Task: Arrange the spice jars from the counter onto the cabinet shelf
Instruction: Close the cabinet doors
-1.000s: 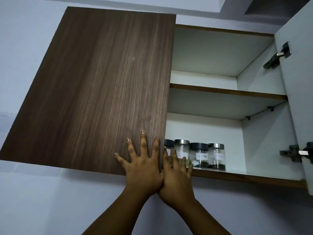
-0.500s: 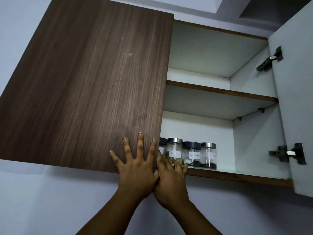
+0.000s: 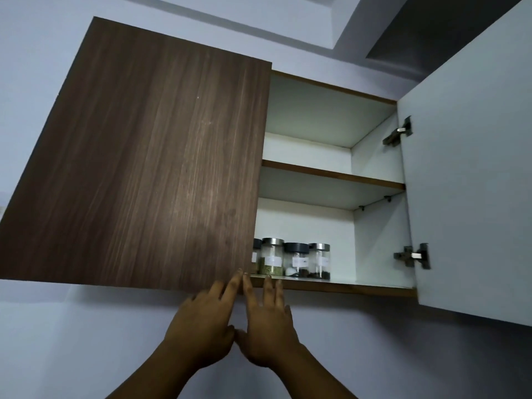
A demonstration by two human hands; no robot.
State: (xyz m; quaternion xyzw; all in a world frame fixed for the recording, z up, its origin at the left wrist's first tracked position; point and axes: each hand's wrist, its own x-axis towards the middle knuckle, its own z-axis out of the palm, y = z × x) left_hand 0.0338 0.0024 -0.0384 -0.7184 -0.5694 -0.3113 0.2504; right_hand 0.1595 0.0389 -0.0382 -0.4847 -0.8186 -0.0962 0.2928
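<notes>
With left hand [image 3: 201,326] and right hand [image 3: 267,332] straight-fingered and empty, we judge the spice jars [image 3: 290,260] light, slick, breakable: grip mid-body.

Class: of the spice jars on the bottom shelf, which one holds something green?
The silver-lidded jar second from the left, beside the half-hidden jar. The dark-lidded jar holds white, the rightmost jar dark bits.

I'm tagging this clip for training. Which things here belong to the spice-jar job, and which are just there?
Job: spice jars, lower shelf, left hand, right hand, brown door.
Just there: upper shelf, open white door, hinges.
</notes>
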